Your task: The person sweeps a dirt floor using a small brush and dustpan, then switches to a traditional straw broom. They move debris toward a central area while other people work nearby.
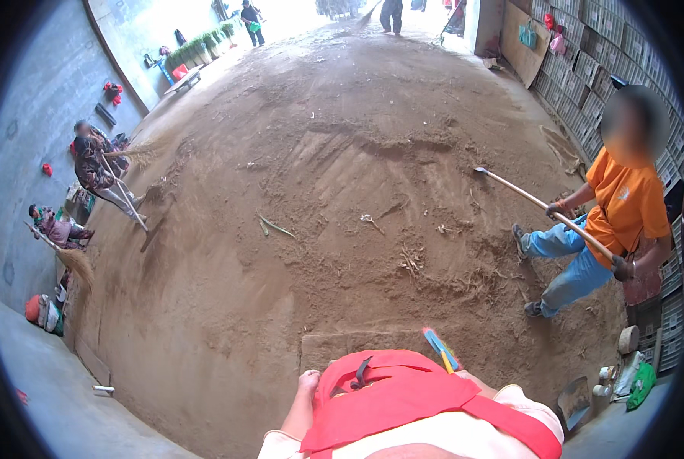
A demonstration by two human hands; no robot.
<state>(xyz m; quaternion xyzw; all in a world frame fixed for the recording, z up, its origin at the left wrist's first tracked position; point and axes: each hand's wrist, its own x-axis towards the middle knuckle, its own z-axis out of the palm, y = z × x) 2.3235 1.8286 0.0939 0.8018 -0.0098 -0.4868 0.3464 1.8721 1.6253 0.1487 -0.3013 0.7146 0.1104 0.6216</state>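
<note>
My left hand (309, 379) is by the left edge of my red apron (391, 386), its fingers curled in. Whatever they might hold is hidden. At the apron's right edge my right hand (464, 375) is partly covered, closed by a brush-like tool (441, 349) in blue, yellow and red that points up and left over the dusty floor. The tool's lower part disappears behind the apron. To my right a person in an orange shirt (625, 195) grips a long wooden-handled tool (545, 206) with both gloved hands, its head on the loose soil (388, 153).
At the left wall, people with a long-handled tool (124, 191) and a straw broom (76, 262) stand or sit. More people (251, 23) are at the bright far opening. A dustpan (574, 402) and a green bag (642, 385) lie at the lower right. Plant scraps (412, 262) litter the floor.
</note>
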